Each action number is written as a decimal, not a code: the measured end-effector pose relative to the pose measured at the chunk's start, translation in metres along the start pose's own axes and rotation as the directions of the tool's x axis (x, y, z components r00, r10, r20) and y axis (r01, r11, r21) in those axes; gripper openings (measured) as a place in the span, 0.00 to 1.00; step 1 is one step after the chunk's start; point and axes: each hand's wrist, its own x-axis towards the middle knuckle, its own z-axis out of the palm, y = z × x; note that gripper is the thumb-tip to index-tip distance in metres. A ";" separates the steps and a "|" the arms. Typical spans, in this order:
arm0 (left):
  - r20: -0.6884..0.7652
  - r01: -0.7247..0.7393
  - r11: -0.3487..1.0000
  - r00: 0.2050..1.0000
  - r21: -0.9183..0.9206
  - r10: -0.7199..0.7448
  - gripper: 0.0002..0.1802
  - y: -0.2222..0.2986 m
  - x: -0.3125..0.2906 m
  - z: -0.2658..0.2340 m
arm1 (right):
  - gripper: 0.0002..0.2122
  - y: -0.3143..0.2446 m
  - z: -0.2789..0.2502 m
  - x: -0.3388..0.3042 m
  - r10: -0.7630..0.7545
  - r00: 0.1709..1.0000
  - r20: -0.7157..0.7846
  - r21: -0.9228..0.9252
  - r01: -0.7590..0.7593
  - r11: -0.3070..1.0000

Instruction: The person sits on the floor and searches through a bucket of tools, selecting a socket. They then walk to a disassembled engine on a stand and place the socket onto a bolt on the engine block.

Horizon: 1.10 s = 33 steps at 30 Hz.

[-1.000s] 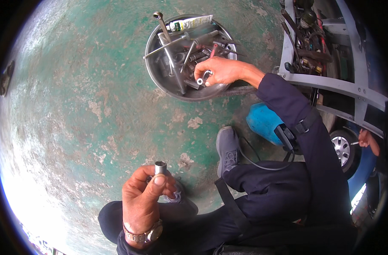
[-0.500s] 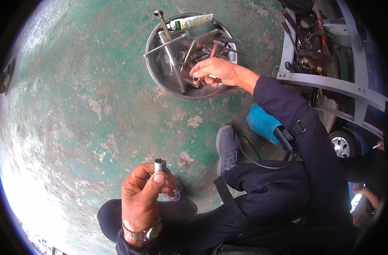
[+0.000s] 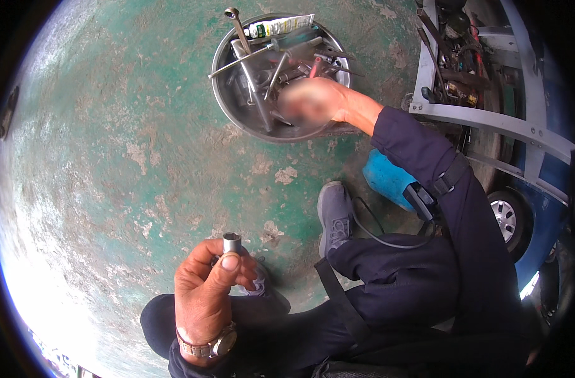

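My left hand (image 3: 205, 277) pinches a short silver socket (image 3: 232, 242) between thumb and fingers, its hollow end facing up. My right hand (image 3: 309, 104) reaches into a round metal bowl (image 3: 227, 118) on the floor. Its fingers are smeared, so I cannot make out what they hold or touch. Tools crowd the bowl around that hand: a ring spanner (image 3: 236, 24) leaning over the far rim, a long T-handle bar (image 3: 240, 63), a red-handled tool (image 3: 316, 66) and several metal pieces. A white tube (image 3: 281, 26) lies along the far side.
A grey metal frame (image 3: 483, 113) stands at the right, with more tools and parts (image 3: 458, 82) beyond it. A blue rounded object (image 3: 388, 179) lies under my right forearm. A car wheel (image 3: 505, 217) is farther right. The floor (image 3: 111, 189) is worn green.
My right hand has stayed over the bowl, and its fingers have become blurred with motion. The left hand keeps its hold on the socket. The whole view has shifted slightly.
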 end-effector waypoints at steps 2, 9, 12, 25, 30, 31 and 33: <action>-0.001 0.002 1.000 1.000 -0.003 -0.002 0.11 0.000 0.000 0.000 | 0.07 -0.006 0.006 -0.006 0.039 0.999 -0.025 -0.052 -0.040 0.998; -0.017 0.011 1.000 1.000 0.005 -0.011 0.11 0.000 0.000 0.000 | 0.09 -0.011 0.020 -0.018 -0.058 0.998 0.038 -0.147 0.063 0.987; -0.018 0.019 1.000 1.000 0.006 -0.019 0.11 0.001 0.000 0.001 | 0.15 -0.010 0.021 -0.018 -0.150 0.962 0.229 -0.225 0.203 0.953; 0.005 0.114 0.993 0.994 -0.024 -0.114 0.13 0.003 0.003 -0.003 | 0.14 -0.003 0.119 -0.069 -0.497 0.583 0.643 -0.574 0.796 0.190; 0.024 0.120 0.992 0.993 -0.034 -0.119 0.14 0.005 0.002 -0.005 | 0.13 -0.008 0.135 -0.081 -0.512 0.535 0.672 -0.524 0.832 0.182; 0.026 0.120 0.992 0.993 -0.035 -0.119 0.14 0.005 0.002 -0.005 | 0.13 -0.009 0.137 -0.083 -0.504 0.543 0.671 -0.534 0.826 0.180; 0.031 0.129 0.991 0.991 -0.030 -0.128 0.13 0.006 0.001 -0.005 | 0.12 -0.010 0.138 -0.086 -0.494 0.557 0.668 -0.541 0.819 0.191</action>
